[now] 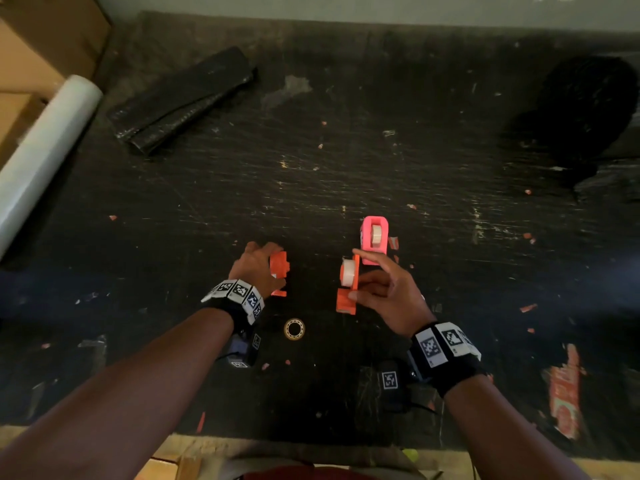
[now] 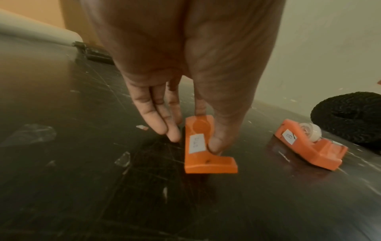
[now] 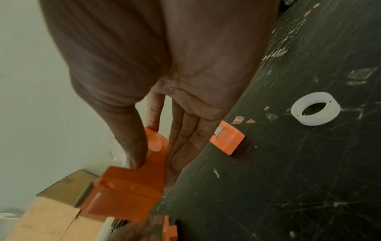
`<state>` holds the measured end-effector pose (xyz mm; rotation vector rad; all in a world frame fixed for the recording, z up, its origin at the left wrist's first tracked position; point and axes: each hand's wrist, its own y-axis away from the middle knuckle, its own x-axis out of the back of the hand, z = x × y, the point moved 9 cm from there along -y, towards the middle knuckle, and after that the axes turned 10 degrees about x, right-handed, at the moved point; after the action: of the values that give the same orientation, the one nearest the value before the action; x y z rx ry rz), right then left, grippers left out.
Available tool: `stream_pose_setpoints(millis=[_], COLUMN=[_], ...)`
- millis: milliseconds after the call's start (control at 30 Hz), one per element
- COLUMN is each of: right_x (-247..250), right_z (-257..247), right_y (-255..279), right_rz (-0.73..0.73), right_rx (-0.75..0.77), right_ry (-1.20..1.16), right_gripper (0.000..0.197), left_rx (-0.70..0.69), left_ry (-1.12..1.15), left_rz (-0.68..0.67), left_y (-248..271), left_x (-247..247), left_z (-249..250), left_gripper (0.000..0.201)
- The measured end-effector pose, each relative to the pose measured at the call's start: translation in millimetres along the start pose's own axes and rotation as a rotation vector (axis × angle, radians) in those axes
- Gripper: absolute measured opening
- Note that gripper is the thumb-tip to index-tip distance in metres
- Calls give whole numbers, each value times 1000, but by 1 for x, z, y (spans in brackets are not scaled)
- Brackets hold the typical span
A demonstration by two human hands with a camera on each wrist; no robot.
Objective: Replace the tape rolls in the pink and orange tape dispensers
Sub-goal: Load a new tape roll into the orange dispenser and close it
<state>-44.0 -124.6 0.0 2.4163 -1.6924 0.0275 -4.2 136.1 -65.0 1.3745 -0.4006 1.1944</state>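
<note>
I am pinching the orange cover (image 2: 203, 146) in my left hand (image 1: 256, 268), my right hand (image 1: 388, 289) gripping the orange dispenser half (image 1: 348, 289) with its new roll (image 1: 346, 276) exposed, ready to close them together

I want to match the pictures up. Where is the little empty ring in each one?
Head: ring on the mat, between the wrists.
Left wrist: not in it.
Right wrist: near the right edge, beside the right hand.
Shared landmark: the scratched black mat.
</note>
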Motion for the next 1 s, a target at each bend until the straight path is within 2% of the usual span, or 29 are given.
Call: stream_pose_setpoints(millis=[67,200,300,500,1000], right_x=[1,5,2,-1,0], right_z=[0,-1,-3,-4,-9], right_y=[0,1,1,5,15], right_rz=[-3,4,-22,-17,-4], right_rx=[-4,-8,-3,13,60], right_ry=[1,-17,-7,-22,-30], right_gripper=[75,75,76,77,78], left_rx=[-71,-221,-317,-395,-423], left_ry=[158,563,704,786,793], left_rz=[-55,-273,-339,-362,-387], left_y=[5,37,62,85,97], left_x=[-3,-2,4,8,4], left_z=[7,36,56,75,87], left_gripper=[73,72,76,79,77])
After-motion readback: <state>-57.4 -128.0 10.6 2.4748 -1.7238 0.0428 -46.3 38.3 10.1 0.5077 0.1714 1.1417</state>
